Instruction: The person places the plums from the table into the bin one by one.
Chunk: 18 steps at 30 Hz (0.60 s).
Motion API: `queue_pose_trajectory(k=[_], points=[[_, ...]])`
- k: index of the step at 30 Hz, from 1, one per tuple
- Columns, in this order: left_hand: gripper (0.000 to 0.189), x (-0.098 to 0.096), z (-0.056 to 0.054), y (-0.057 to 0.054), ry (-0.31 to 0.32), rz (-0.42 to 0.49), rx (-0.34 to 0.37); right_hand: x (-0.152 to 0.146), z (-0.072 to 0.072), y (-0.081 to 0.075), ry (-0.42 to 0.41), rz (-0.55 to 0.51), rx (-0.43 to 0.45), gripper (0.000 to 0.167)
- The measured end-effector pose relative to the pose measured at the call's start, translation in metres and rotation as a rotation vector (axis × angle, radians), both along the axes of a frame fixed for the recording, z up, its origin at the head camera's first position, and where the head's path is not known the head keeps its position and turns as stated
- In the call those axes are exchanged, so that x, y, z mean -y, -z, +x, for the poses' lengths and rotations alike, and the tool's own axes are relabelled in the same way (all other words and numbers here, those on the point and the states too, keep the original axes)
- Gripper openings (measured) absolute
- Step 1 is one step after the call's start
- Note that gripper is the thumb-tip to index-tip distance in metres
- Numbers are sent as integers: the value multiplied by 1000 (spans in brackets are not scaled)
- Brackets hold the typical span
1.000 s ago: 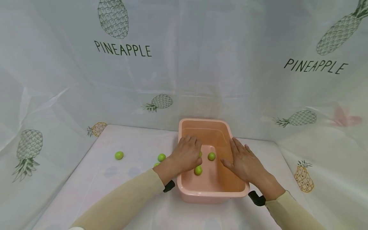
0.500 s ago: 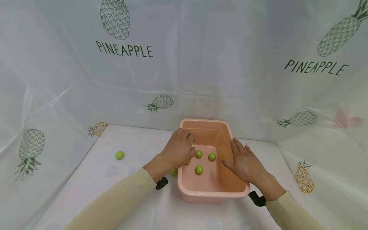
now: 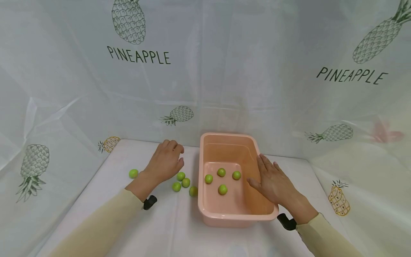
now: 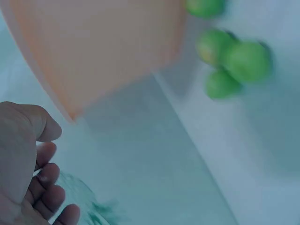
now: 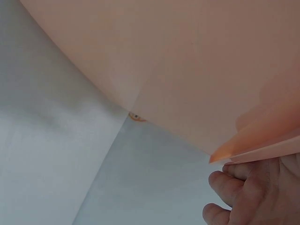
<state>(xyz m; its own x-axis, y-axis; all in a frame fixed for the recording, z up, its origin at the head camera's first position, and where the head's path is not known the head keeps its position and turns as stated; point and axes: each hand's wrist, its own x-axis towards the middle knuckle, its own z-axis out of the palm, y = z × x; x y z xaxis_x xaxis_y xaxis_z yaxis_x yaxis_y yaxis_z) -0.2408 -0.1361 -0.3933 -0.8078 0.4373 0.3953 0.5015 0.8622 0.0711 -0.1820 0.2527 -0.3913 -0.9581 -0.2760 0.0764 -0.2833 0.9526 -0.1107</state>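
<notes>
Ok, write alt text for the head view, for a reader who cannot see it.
A person's right hand rests flat on the right rim of a pink plastic tub holding four green fruits, while the left hand hovers, holding nothing, over the white table beside more green fruits lying loose. A pineapple-print curtain hangs behind.
</notes>
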Motion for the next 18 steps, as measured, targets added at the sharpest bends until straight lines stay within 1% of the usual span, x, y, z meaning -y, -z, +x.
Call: queue_pose_trajectory(k=[3, 5, 9, 11, 14, 18], points=[[21, 29, -4, 6, -11, -37, -8, 0, 1, 0, -3, -1, -2, 90], [22, 50, -8, 9, -34, -60, 5, 0, 1, -1, -7, -4, -7, 89], [24, 92, -16, 14, -106, -103, 58, 0, 1, 0, -15, -6, -12, 89], [26, 110, -17, 17, -137, -123, 93, 0, 1, -1, -17, -6, -12, 89], [28, 130, -17, 23, -165, -150, 126, 0, 1, 0, -17, -1, -8, 90], [32, 146, -14, 34, -192, -170, 167, 0, 0, 1, -13, -2, -8, 89]])
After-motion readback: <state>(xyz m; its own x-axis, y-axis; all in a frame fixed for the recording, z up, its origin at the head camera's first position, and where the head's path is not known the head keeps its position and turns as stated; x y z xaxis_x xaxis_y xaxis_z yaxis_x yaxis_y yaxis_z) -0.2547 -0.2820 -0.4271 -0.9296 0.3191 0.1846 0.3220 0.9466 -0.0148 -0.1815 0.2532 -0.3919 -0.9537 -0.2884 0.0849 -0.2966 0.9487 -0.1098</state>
